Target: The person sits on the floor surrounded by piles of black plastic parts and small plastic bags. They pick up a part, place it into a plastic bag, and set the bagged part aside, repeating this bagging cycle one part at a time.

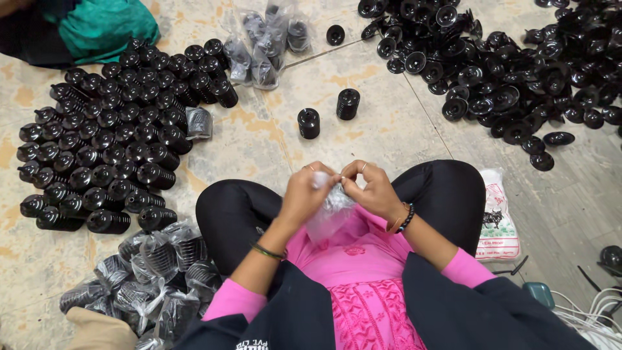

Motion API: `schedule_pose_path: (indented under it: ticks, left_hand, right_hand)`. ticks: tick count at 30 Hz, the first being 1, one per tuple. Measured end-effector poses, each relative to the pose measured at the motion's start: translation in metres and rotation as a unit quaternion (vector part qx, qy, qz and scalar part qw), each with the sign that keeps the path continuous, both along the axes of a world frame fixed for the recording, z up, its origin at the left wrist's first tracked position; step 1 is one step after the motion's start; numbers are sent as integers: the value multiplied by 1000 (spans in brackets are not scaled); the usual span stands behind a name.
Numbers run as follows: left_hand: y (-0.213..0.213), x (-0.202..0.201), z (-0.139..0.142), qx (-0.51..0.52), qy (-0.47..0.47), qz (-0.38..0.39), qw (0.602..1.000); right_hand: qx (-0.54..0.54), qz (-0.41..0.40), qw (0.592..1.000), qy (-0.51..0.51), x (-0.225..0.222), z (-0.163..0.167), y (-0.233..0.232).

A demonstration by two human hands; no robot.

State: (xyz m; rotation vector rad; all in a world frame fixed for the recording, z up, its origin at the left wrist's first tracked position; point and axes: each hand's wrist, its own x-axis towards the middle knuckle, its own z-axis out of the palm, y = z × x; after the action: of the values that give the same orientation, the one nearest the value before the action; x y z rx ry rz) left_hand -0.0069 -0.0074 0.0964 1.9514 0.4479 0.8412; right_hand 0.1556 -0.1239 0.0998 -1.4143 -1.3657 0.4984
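Note:
I sit cross-legged on the floor. My left hand [303, 192] and my right hand [371, 188] meet in front of me over my lap, both pinching the top of a small clear plastic bag [329, 214] that hangs between them. The bag looks empty as far as I can tell. Two short stacks of black ribbed caps [308, 123] [348, 104] stand upright on the floor just beyond my hands.
Several stacks of black caps [110, 142] lie in rows at the left. Bagged stacks [155, 272] pile by my left knee and others [265, 39] lie further off. A loose heap of black cup-shaped parts [492, 71] fills the right. A printed white bag [497, 217] lies beside my right knee.

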Motion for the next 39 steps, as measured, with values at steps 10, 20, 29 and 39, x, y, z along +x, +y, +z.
schedule_pose_path:
  ticks: [10,20,29,39]
  left_hand:
    - [13,0,-32,-395,-27,-28,918]
    - [24,-8,-67,-658,-99,-16,746]
    - [11,-12,-53,-408,-58,95,906]
    - [28,-20,-61,-617,-107,45,778]
  right_hand:
    - [76,-62,974,-202,-9,0,-3]
    - [97,-120,957,-245,-29,6,-5]
    - [77,-114,966,-220,-19,1,5]
    - [129,-55,946,-292,-32,-5,21]
